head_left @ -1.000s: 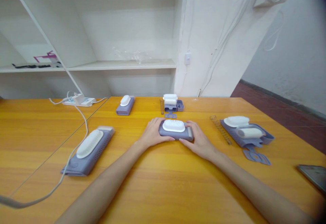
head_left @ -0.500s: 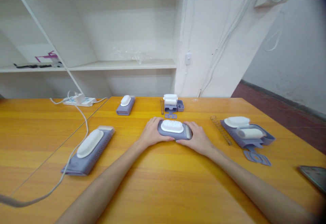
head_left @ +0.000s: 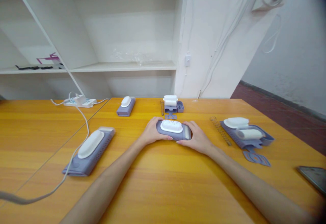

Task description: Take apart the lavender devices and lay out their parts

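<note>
The left hand (head_left: pixel 152 132) and right hand (head_left: pixel 197 138) clasp opposite ends of a lilac-grey plastic case with a white bristled oval top (head_left: pixel 173 130), held between them low at the orange wooden table (head_left: pixel 163 183). Left of the left hand lies a longer perforated lilac case (head_left: pixel 89 147). Right of the right hand are a coiled metal spring (head_left: pixel 220 128) and an open lilac tray (head_left: pixel 247 136).

This is looking like a small assembly workroom: identical purple-and-white units (head_left: pixel 88 152) are lying across a long wooden bench (head_left: pixel 163 186), loose springs (head_left: pixel 220 130) and parts (head_left: pixel 256 157) are sitting right, a power strip (head_left: pixel 80 101) is lying far left, and bare white shelves (head_left: pixel 122 67) are standing behind.
</note>
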